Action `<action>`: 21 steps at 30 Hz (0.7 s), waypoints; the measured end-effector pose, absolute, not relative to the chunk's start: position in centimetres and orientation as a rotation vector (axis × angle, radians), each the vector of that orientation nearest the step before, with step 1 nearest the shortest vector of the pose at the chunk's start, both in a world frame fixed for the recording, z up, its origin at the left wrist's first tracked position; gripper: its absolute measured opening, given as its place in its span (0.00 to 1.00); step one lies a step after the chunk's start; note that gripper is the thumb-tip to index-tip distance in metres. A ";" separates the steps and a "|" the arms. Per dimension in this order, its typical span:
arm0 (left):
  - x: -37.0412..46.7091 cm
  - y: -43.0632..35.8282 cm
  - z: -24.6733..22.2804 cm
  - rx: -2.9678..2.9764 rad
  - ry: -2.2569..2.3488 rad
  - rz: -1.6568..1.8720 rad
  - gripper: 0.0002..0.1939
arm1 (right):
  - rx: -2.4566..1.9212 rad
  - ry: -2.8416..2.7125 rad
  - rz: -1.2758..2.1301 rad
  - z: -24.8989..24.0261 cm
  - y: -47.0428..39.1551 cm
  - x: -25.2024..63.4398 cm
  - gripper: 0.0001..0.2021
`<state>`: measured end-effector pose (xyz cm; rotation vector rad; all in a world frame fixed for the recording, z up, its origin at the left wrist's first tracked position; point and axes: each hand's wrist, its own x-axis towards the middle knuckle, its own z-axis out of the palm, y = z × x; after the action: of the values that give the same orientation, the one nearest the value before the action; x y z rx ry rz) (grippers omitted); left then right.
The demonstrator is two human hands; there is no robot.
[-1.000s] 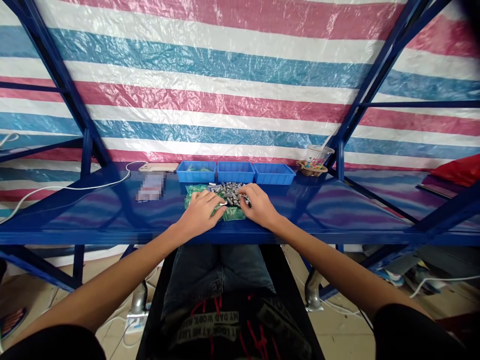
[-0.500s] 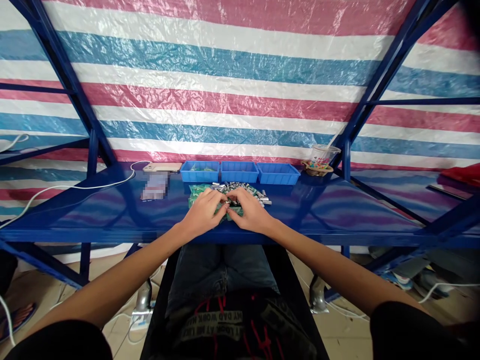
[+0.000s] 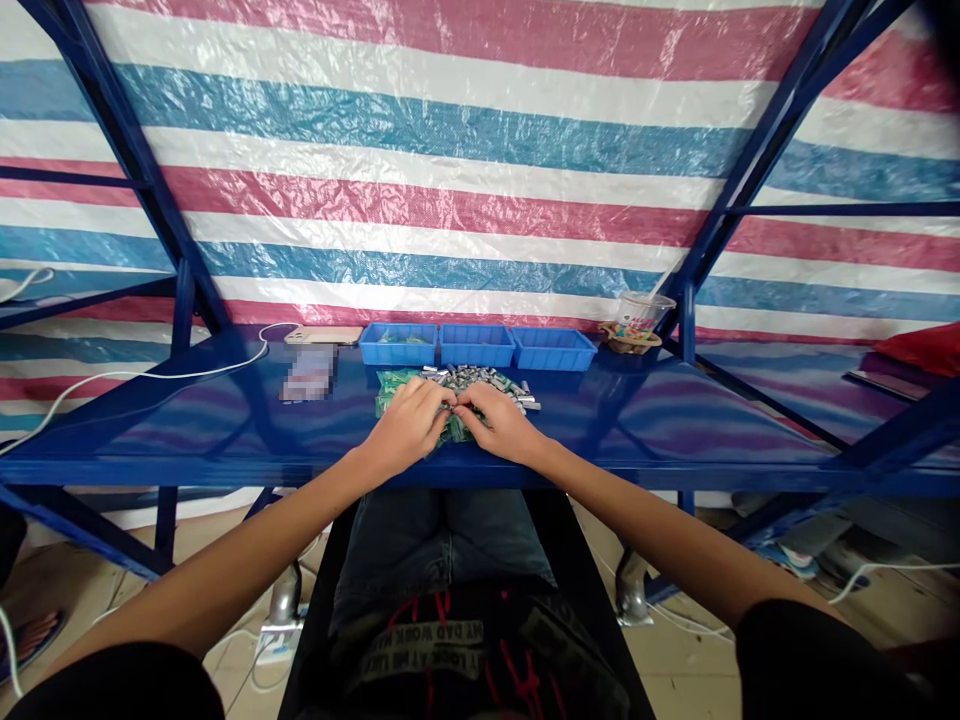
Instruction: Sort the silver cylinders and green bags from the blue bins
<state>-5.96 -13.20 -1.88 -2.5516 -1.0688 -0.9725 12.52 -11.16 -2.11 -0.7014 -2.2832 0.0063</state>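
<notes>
My left hand [image 3: 407,420] and my right hand [image 3: 499,420] meet at the fingertips over the near part of the blue table. Both are closed, thumbs and fingers pressed together; whatever small thing is between them is too small to name. Behind the fingers lies a heap of small silvery cylinders [image 3: 480,377], spreading to the right. Green packets or pieces [image 3: 391,384] lie at the left of the heap, and more green shows below my fingertips. My hands cover part of the pile.
Three blue bins stand in a row behind the heap: left bin [image 3: 398,351] with some greenish contents, middle bin [image 3: 477,352], right bin [image 3: 555,356]. A phone [image 3: 330,335] and white cable [image 3: 187,374] lie left. A plastic cup [image 3: 641,312] stands at the back right.
The fingertips have closed in towards each other, and my right thumb has shifted slightly. More of the green pieces below my hands now shows.
</notes>
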 end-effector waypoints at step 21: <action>-5.8 -13.0 -2.3 -2.551 -1.208 -0.754 0.11 | -1.310 -2.238 -0.377 1.6 -5.1 17.4 0.06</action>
<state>-5.76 -12.99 -2.28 -2.5506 -1.2080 -0.7543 17.44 -5.07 1.57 -1.3105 -2.2385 -0.3770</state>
